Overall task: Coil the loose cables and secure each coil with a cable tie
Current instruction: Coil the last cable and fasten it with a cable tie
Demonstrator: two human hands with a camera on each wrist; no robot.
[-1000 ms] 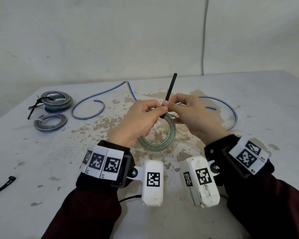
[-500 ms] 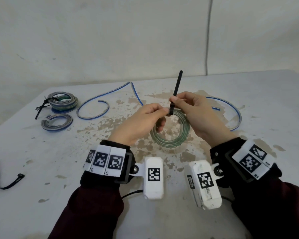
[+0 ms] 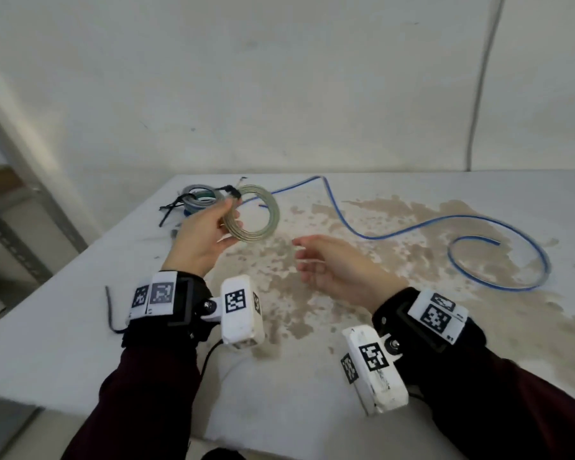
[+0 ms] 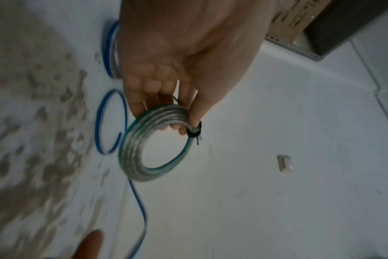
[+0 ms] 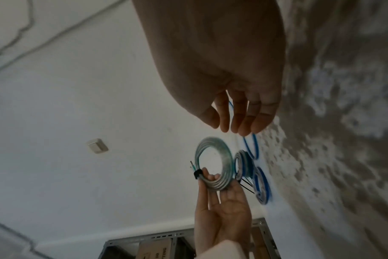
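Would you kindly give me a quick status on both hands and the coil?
Left hand grips clear green-edged cable coil, black tie on. Right hand open, empty. Blue cable loose on table; nothing blocking.

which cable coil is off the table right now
The clear green-edged coil gripped in the left hand, with a black tie; the other coils lie on the table behind it.

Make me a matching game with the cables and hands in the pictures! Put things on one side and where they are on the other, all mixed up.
1. clear coil
2. loose blue cable
3. right hand
4. spare black tie

a. lying uncoiled on the table
b. held up by the left hand
c. on the table beside the left wrist
d. open, holding nothing

Pairs: 1-b, 2-a, 3-d, 4-c
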